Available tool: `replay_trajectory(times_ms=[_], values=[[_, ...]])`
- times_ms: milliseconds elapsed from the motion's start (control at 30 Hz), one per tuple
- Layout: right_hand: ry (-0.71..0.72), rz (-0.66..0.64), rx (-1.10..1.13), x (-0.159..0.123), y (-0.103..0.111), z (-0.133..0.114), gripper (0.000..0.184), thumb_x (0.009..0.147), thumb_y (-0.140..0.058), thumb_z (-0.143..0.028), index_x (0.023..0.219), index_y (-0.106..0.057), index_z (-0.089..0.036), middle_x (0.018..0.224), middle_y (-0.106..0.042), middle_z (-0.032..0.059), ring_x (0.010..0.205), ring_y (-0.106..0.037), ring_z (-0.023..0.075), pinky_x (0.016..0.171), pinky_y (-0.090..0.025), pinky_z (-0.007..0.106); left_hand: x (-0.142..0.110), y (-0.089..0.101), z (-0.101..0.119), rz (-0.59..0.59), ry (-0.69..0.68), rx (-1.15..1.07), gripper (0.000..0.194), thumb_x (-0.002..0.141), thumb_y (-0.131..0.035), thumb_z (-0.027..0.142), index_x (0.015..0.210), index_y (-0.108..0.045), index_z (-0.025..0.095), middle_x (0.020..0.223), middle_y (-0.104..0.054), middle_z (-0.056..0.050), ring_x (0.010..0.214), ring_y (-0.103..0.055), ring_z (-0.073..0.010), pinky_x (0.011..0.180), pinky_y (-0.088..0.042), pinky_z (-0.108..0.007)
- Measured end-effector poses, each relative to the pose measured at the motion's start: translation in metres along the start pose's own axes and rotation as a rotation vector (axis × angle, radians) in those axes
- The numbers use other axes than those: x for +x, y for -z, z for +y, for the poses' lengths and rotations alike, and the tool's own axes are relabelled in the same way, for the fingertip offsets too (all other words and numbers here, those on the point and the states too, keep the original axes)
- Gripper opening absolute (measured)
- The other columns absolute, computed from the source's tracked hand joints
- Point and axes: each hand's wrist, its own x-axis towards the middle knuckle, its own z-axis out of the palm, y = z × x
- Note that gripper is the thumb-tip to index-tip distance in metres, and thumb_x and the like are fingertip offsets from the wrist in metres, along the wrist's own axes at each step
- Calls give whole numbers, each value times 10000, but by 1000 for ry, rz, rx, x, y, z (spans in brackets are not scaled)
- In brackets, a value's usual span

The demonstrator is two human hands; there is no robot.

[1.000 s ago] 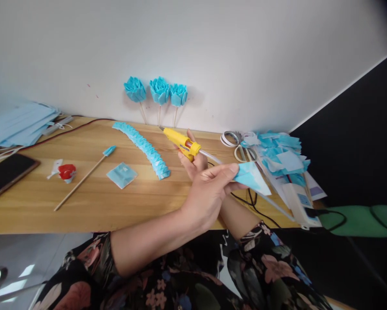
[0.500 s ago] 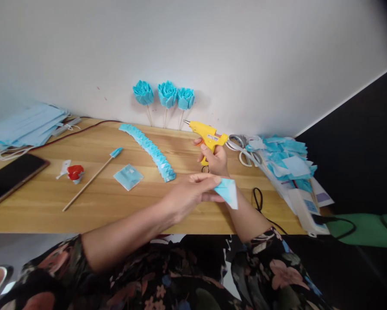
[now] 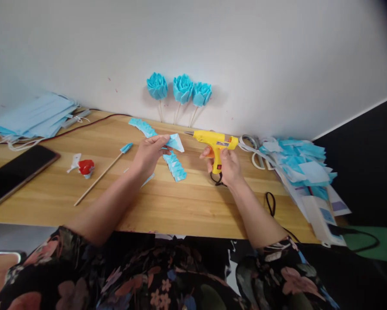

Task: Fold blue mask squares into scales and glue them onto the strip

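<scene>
Phone partly beyond left edge

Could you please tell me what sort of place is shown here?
Probably a craft corner, at home or in a workshop: the right hand holds a glue gun, three blue flowers stand by the wall, and blue pieces lie piled on the table.

Craft workspace, wooden desk, glue gun, blue flowers on sticks
</scene>
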Motion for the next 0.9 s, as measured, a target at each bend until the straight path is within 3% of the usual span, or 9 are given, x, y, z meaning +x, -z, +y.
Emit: replay_trajectory(times_ms=[467,900], values=[[-40,-91,-16,0,-1,4,561,807,-643,-739,885,-673,-184,845,-692,72,740,-689,170,409,-492,206,-3,2,2,-35,51,-2,225,823,-748,315,672,-721,150,679,-684,-46,622,-597,-124,659,-493,-272],[-34,-96,-34,0,0,7,520,839,-634,-707,880,-666,-189,845,-674,57,674,-638,128,412,-487,187,-5,0,4,-39,70,11,243,845,-709,283,640,-713,153,686,-687,-52,653,-604,-130,658,-495,-267]])
